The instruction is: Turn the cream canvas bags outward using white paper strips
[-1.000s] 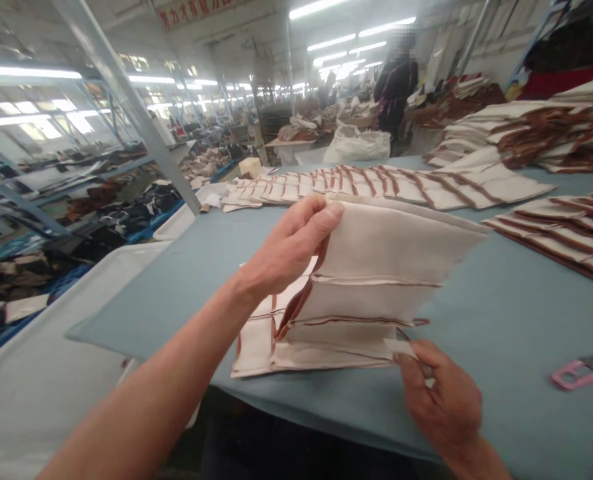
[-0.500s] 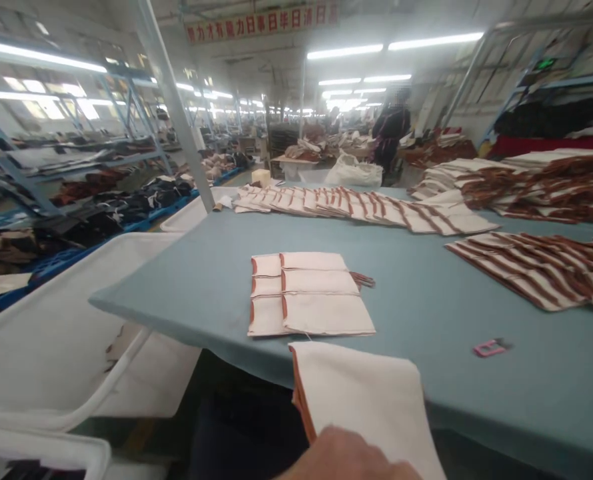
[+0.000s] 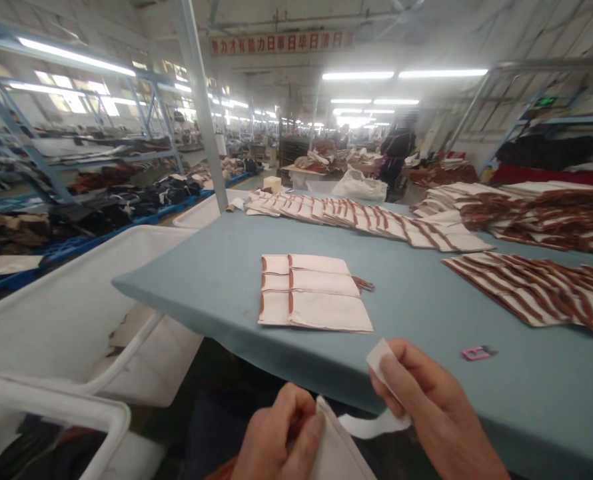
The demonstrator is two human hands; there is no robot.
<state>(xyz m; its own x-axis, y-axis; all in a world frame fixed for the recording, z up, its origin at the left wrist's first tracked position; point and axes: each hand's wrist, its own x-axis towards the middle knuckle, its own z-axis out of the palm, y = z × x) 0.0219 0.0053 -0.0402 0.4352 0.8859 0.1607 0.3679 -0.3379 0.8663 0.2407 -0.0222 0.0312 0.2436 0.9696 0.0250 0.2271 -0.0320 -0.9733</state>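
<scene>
Nearest: left hand (image 3: 284, 433) pinching the corner of a cloth piece (image 3: 339, 443), off-white, pale seamed edge, tilted, held in front of the table's near edge. Right hand (image 3: 421, 393) gripping a white strip (image 3: 371, 427), its lower length curling toward the cloth. On the blue-grey table (image 3: 206, 267): 6 similar panels (image 3: 326, 311), brown left edges, lapped in 2 columns of 3; pink snips (image 3: 478, 353) to the right. Farther: long overlapping row (image 3: 371, 215), cream and brown. Beyond: 1 person (image 3: 398, 150), dark clothes
</scene>
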